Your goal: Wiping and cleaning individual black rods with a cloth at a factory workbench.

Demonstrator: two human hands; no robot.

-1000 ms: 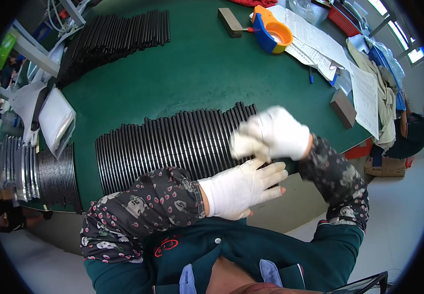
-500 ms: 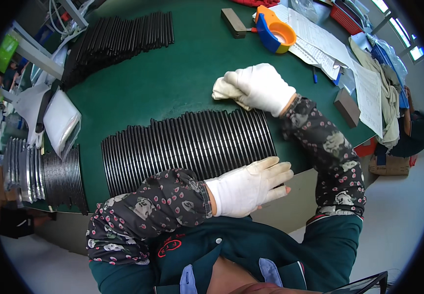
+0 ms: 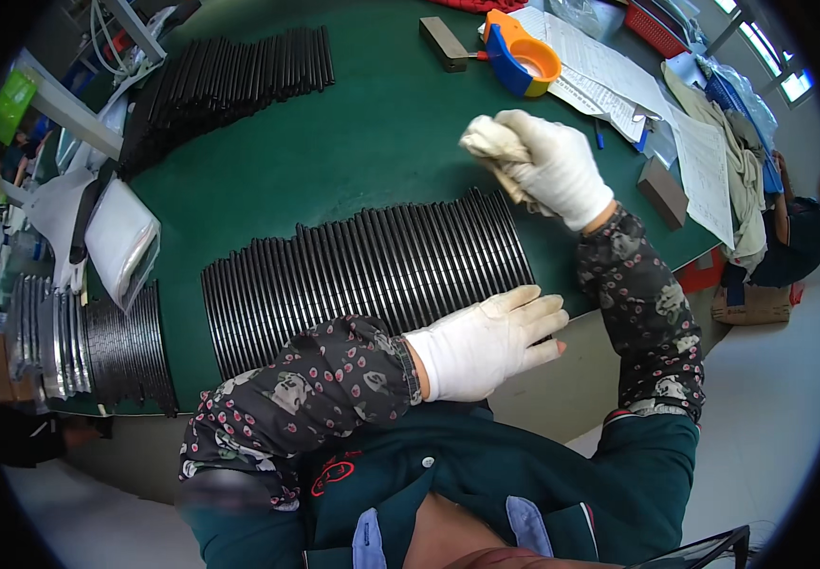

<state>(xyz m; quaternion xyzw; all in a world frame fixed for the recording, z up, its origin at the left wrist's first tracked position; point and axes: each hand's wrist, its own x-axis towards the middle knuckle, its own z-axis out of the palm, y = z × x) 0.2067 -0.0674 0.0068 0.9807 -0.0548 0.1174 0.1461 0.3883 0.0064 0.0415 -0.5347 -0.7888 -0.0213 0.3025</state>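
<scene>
A row of long black strips [image 3: 362, 270] lies side by side on the green table [image 3: 362, 142]. My left hand [image 3: 486, 341], in a white glove, rests flat with fingers apart on the near ends of the strips at the table's front edge. My right hand [image 3: 552, 166], also gloved, grips a crumpled beige cloth [image 3: 486, 142] just above the far ends of the strips at the right end of the row.
A second row of black strips [image 3: 220, 85] lies at the far left. More dark strips [image 3: 97, 346] and a white bag [image 3: 120, 242] sit at the left edge. A blue and orange tape dispenser [image 3: 524, 52], papers [image 3: 618, 85] and a brown block [image 3: 664, 194] lie at the right.
My right hand with the cloth has moved away from my left hand, up along the strips to their far ends. My left hand has stayed flat on the near ends.
</scene>
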